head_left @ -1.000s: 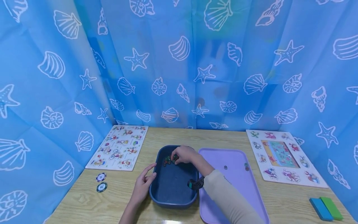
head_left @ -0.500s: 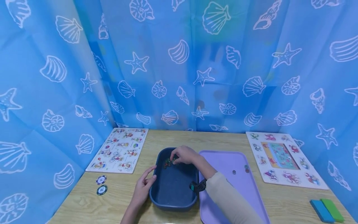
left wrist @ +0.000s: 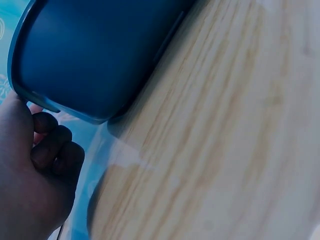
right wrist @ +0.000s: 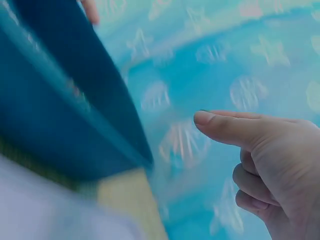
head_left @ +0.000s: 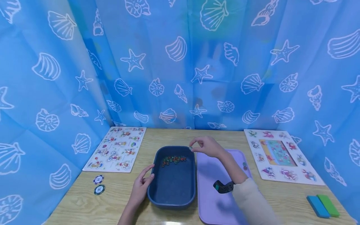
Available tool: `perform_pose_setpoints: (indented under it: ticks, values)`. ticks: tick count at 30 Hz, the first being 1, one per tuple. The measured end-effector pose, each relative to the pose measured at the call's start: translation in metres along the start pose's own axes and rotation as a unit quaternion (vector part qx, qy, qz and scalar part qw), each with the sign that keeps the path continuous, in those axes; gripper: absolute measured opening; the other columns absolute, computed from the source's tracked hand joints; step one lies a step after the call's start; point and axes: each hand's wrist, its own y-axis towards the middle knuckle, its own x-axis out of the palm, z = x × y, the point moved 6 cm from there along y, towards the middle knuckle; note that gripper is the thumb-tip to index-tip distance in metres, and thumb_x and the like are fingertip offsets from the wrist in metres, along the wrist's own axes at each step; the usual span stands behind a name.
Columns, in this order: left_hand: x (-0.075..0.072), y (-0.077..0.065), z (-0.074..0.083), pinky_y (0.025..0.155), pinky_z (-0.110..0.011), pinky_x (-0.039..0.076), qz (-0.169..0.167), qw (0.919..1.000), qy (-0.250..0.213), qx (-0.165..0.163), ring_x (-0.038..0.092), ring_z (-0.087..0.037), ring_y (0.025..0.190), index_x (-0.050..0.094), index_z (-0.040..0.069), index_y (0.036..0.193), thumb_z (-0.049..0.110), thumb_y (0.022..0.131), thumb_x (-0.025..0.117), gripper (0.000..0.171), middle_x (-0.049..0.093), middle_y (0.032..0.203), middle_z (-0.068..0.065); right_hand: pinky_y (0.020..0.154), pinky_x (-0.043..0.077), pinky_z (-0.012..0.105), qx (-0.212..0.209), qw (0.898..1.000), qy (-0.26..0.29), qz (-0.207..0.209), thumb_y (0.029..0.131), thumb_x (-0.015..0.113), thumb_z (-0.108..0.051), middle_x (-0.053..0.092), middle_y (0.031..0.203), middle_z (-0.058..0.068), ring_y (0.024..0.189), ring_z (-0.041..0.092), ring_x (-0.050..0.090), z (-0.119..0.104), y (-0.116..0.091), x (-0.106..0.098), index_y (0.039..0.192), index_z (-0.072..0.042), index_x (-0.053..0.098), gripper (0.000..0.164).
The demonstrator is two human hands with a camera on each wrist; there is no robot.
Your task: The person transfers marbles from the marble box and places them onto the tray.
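In the head view, a dark blue plastic bin (head_left: pixel 172 187) stands mid-table with a cluster of small green and red marbles (head_left: pixel 175 160) near its far end. My left hand (head_left: pixel 140 184) grips the bin's left rim; its curled fingers show beside the bin in the left wrist view. My right hand (head_left: pixel 206 146) is raised by the bin's far right corner, pinching a small green marble (head_left: pixel 191 148) between thumb and index finger. A lilac tray (head_left: pixel 208 200) lies right of the bin, under my right forearm, with a green and a reddish marble (head_left: pixel 245 166) by its right edge.
Two poker chips (head_left: pixel 99 184) lie left of the bin. A puzzle board (head_left: pixel 115 150) is at the back left, another puzzle board (head_left: pixel 281 156) at the right. Blue and green blocks (head_left: pixel 322 206) sit near the right edge. A shell-patterned curtain (head_left: pixel 180 78) hangs behind.
My right hand has come up out of the bin, moving right with a marble, and uncovered the cluster inside. A marble rolled right on the tray and is now out of sight. The left hand stays put.
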Motion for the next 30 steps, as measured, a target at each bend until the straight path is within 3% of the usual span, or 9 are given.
perform_pose_setpoints:
  ticks: [4,8,18,24,30]
  values:
    - [-0.003,-0.001,0.0,0.046,-0.023,0.038,0.005,1.0,0.007,0.0,0.042,-0.009,0.042,0.048,0.019,0.128,0.026,0.09,0.053,0.039,0.036,0.047,0.003,0.047,0.028,0.023,0.024,0.999,-0.009,0.02,0.08,0.067,-0.025,0.03,0.05,-0.007,0.045,0.009,0.027,0.037,-0.026,-0.011,0.093,-0.018,0.068,0.015]
    - [-0.006,-0.002,0.0,0.044,-0.023,0.035,0.018,0.9998,0.009,-0.006,0.038,-0.009,0.041,0.05,0.027,0.125,0.029,0.089,0.054,0.036,0.035,0.048,0.004,0.047,0.029,0.022,0.043,0.999,-0.02,0.002,0.079,0.069,-0.021,0.031,0.051,-0.007,0.047,0.007,0.029,0.066,-0.048,-0.007,0.092,-0.014,0.068,0.015]
    - [-0.004,-0.003,-0.001,0.044,-0.023,0.036,0.017,0.9998,-0.002,-0.004,0.038,-0.01,0.04,0.051,0.028,0.123,0.03,0.089,0.054,0.035,0.034,0.047,0.003,0.046,0.029,0.021,0.111,0.993,-0.022,-0.034,0.075,0.071,-0.017,0.033,0.052,-0.007,0.046,0.007,0.031,0.108,-0.074,0.013,0.088,-0.018,0.068,0.014]
    - [-0.002,-0.001,-0.002,0.046,-0.023,0.036,0.014,0.9998,-0.005,-0.01,0.039,-0.01,0.042,0.051,0.029,0.123,0.033,0.088,0.055,0.036,0.034,0.048,0.003,0.046,0.029,0.022,0.099,0.995,-0.025,-0.022,0.075,0.071,-0.021,0.033,0.053,-0.007,0.047,0.007,0.03,0.104,-0.071,0.01,0.091,-0.018,0.067,0.017]
    - [0.0,0.0,-0.001,0.045,-0.023,0.035,0.007,1.0,-0.003,0.002,0.038,-0.009,0.041,0.05,0.026,0.124,0.031,0.089,0.054,0.036,0.033,0.048,0.003,0.046,0.027,0.022,0.057,0.998,-0.018,-0.011,0.08,0.067,-0.024,0.031,0.051,-0.006,0.046,0.009,0.028,0.064,-0.048,-0.001,0.094,-0.017,0.067,0.017]
